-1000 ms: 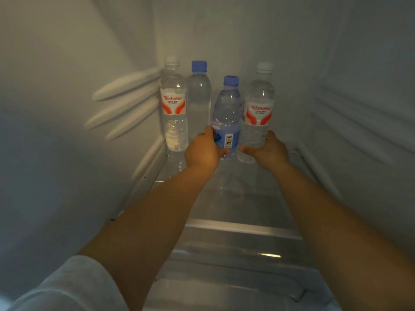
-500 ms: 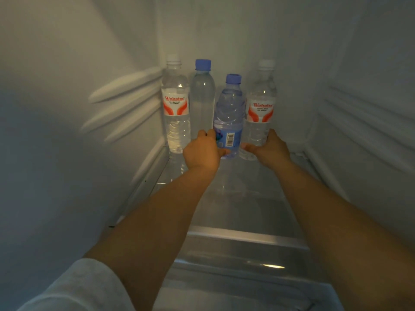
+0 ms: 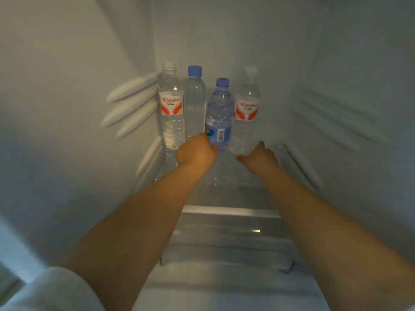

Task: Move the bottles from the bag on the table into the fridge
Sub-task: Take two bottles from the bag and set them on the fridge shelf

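Left hand: the left hand (image 3: 196,152) is reaching to the back of the fridge and curling around the lower part of the small blue-label bottle (image 3: 219,122), with the thumb lying against its front near the barcode.
Right hand: the right hand (image 3: 258,157) is sitting just below the right red-label bottle (image 3: 246,113), fingers half spread and pointing toward its base; motion blur is hiding whether the fingertips are touching the bottle, so contact cannot be told.
Small blue-label bottle: it is standing upright on the glass shelf (image 3: 231,194), third from the left, and it is the shortest of the row (blue cap on top).
Right red-label bottle: it is standing upright at the right end of the row, just beside the blue-label one, white cap on.
Left red-label bottle: the left red-label bottle (image 3: 171,108) is standing upright at the left end, near the ribbed side wall (image 3: 132,102).
Plain bottle: the plain bottle with a blue cap (image 3: 195,102) is standing between the left red-label bottle and the small blue-label one, touching or nearly touching both.
Fridge: the fridge wall (image 3: 224,37) is rising white behind all four bottles.
Sleeve: a pale sleeve (image 3: 54,290) is showing at the lower left, on the left arm.
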